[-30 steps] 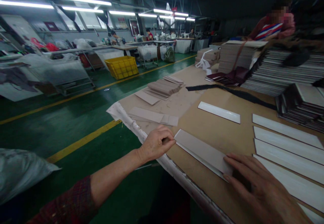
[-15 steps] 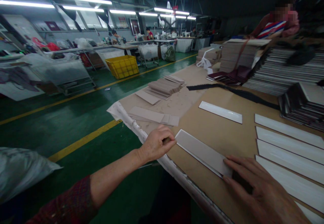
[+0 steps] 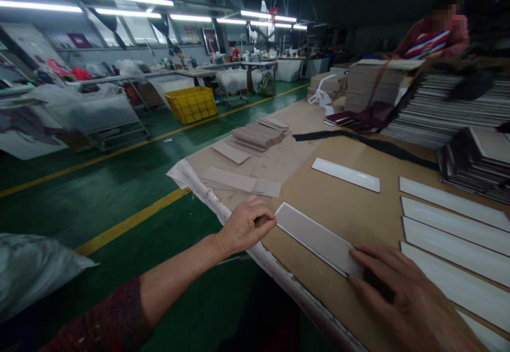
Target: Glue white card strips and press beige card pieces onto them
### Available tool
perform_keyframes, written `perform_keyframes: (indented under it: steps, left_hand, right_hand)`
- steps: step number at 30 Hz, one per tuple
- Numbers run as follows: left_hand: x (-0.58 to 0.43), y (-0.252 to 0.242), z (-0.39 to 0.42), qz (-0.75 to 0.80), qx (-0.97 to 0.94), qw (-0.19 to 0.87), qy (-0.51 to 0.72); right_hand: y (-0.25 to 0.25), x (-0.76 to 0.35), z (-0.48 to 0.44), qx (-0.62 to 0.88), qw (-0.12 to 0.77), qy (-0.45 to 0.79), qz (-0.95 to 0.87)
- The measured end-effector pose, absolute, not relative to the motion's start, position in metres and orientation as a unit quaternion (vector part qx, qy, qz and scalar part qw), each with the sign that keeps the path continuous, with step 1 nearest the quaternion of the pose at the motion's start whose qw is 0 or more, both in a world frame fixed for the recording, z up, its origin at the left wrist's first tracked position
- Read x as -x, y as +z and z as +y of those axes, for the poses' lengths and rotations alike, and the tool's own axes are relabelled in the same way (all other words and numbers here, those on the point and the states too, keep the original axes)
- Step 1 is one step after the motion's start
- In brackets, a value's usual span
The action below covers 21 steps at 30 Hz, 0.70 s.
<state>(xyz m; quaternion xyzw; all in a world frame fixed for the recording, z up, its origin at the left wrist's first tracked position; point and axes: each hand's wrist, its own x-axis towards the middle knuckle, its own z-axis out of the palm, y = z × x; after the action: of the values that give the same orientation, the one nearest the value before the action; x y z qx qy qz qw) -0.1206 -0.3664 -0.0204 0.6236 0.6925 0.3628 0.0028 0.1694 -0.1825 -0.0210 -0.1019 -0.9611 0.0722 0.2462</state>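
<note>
A grey cardboard strip (image 3: pixel 319 233) lies over a white-faced strip (image 3: pixel 292 235) with a dark edge, near the front edge of the table. White shows as a thin margin around the cardboard. My left hand (image 3: pixel 247 223) pinches thumb and forefinger together at the left end of the two strips. At the other end, my right hand (image 3: pixel 402 288) grips the cardboard strip, fingers on its far edge and thumb on its near edge. That end is partly hidden by the hand.
Several white strips (image 3: pixel 458 230) lie at right, another white strip (image 3: pixel 346 174) farther back. Loose grey cardboard pieces (image 3: pixel 258 134) sit at back left. Behind are a black band (image 3: pixel 366 140), tall stacks of boards (image 3: pixel 438 110) and a co-worker (image 3: pixel 434 33).
The grey cardboard strip has shifted slightly and sits more evenly over the white-faced strip. Both hands have stayed nearly in place; the view has moved a little.
</note>
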Motion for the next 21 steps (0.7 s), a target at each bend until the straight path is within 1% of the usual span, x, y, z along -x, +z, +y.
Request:
perform_keyframes:
  steps: [8,15,21]
  left_hand:
    - [0.1196,-0.0191,-0.3664,0.691,-0.625,-0.004,0.362]
    - [0.1209,-0.0182,-0.3671,0.672,-0.654,-0.023,0.347]
    - [0.1204,-0.0165,-0.3673,0.665,-0.665,-0.032,0.337]
  right_hand:
    - [-0.0185,-0.166,-0.184,0.095,0.275,0.044,-0.956]
    - [-0.0228,-0.1695,-0.1821,0.093,0.24,0.045,-0.965]
    - [-0.0228,-0.1674,-0.1825,0.088,0.239,0.038,-0.966]
